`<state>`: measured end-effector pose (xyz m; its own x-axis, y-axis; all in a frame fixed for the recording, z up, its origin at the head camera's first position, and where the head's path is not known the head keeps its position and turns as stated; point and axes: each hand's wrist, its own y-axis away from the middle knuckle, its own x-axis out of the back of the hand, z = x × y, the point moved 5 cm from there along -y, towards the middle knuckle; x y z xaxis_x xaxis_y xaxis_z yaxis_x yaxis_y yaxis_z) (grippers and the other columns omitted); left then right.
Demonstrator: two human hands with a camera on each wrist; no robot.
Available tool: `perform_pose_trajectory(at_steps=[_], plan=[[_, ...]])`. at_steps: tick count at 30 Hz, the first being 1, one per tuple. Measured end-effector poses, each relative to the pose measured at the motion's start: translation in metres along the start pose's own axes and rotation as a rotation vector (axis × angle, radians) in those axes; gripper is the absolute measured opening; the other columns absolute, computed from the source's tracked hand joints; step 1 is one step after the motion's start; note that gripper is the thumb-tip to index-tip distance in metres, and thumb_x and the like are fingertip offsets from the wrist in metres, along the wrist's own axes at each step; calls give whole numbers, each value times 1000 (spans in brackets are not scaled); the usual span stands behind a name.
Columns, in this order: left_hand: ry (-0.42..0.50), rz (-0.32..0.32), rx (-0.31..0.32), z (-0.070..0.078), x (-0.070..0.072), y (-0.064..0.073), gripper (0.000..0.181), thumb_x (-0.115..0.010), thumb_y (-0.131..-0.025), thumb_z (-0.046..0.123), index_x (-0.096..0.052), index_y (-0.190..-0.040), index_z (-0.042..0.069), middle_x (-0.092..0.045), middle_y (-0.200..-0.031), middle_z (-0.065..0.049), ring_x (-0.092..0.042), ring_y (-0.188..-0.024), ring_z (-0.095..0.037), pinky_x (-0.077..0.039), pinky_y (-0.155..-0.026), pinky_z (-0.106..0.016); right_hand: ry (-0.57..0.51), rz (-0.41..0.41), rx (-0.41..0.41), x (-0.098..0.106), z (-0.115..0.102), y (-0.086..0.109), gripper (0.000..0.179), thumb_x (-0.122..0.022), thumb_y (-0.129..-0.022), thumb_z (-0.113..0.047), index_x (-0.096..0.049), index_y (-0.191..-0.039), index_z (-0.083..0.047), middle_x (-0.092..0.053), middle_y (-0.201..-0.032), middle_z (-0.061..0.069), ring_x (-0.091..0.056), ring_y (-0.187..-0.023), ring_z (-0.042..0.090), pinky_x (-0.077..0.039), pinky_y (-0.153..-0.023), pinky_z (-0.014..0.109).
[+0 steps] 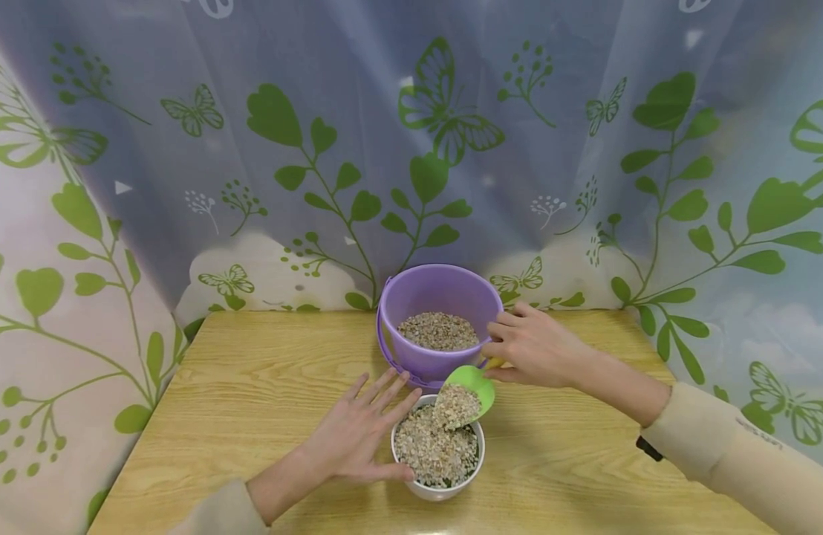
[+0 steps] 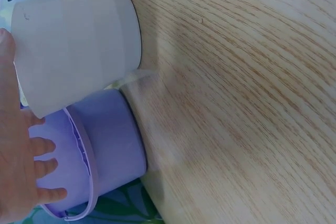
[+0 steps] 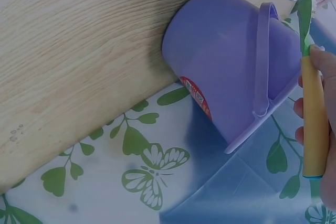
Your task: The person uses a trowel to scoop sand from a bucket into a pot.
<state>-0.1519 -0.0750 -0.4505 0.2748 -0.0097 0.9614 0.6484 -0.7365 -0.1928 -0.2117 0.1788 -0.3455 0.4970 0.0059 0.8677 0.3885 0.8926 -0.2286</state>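
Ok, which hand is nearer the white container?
Left. Left hand is at the rim of the white container; right hand is farther off, beside the purple bucket, holding the scoop.

- A light yellow-brown table (image 1: 251, 416) with a streaky wood grain fills the lower part of the head view.
- A hanging fabric backdrop (image 1: 358, 44) encloses the table at the back, left and right; it is grey-blue behind, pale pinkish white at left and light blue at right.
- Green butterflies (image 1: 445, 119), heart-shaped leaves (image 1: 274, 115) and berry sprigs (image 1: 528, 74) are printed across it, with white cloud shapes (image 1: 264, 260) low down.
- Soft folds and pale streaks of light cross the fabric.
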Motion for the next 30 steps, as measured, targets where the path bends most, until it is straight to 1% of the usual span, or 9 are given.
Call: perform_pose_trajectory(at_steps=[5,10,17,20,25,30], plan=[[9,-11,3,0,-1,-1,109,-41,-87,93,-31,-167,19,-32,-173,-16,-36,-160,-36,-37,-126,-60,13,-16,3,2,-1,-2,34,-77,-88,-61,-69,-90,-27,-56,-79,-8,-44,-74,13,-35,-73,29],[19,-19,5,0,-3,-1,109,-41,-87,93,-31,-167,20,-32,-173,-16,-35,-160,-36,-37,-126,-60,21,0,12,3,-2,-3,34,-79,-86,-60,-69,-89,-27,-56,-79,-8,-44,-74,13,-35,-73,30],[23,-19,8,-1,-3,-1,109,-42,-87,93,-32,-167,20,-34,-172,-16,-36,-160,-37,-38,-126,-61,33,17,22,7,-1,-9,33,-79,-88,-58,-69,-89,-27,-57,-78,-7,-45,-73,14,-35,-71,29],[29,-20,9,0,-3,0,109,-42,-87,93,-32,-167,19,-34,-172,-17,-36,-160,-37,-38,-125,-61,40,13,25,8,-1,-10,34,-79,-88,-58,-69,-90,-26,-58,-79,-6,-45,-73,14,-34,-71,29],[31,-36,12,0,-3,-1,109,-41,-88,93,-31,-167,19,-32,-173,-16,-35,-160,-37,-37,-126,-61,52,-8,24,9,0,-9,33,-78,-88,-58,-70,-91,-26,-58,-80,-6,-47,-75,15,-36,-73,30],[28,-21,9,0,-3,-1,109,-42,-88,93,-32,-167,19,-33,-172,-16,-36,-159,-37,-39,-125,-61,65,-21,33,12,1,-8,33,-78,-89,-57,-69,-90,-26,-57,-81,-6,-46,-76,15,-37,-74,31]])
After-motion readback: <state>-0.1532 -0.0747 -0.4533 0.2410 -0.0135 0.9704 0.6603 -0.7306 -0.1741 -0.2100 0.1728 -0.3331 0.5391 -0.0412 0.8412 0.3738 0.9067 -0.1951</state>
